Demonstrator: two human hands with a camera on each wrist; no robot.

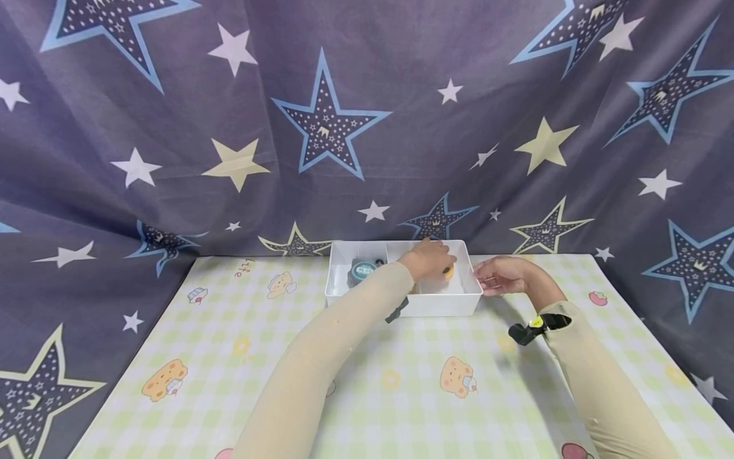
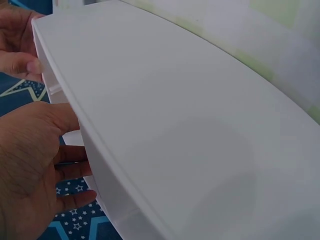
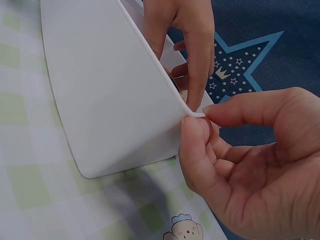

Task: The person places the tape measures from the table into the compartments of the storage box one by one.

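Note:
My left hand (image 1: 430, 259) reaches down into the right part of a white divided box (image 1: 404, 306). A small orange and black thing (image 1: 448, 273) shows under its fingertips; the right wrist view gives a sliver of it behind the box wall, and I cannot tell whether the fingers grip it. Thumb and fingers of that hand are spread apart at the rim in the left wrist view. With thumb and fingers, my right hand (image 3: 255, 160) pinches the rim at the box's right end. A teal and black tape measure (image 1: 361, 271) lies in the left compartment.
The box stands at the far edge of a table with a green and white checked cloth (image 1: 241, 382). Right behind it hangs a dark curtain (image 1: 189, 115) printed with stars. A black wrist camera (image 1: 524, 333) sits on the right sleeve.

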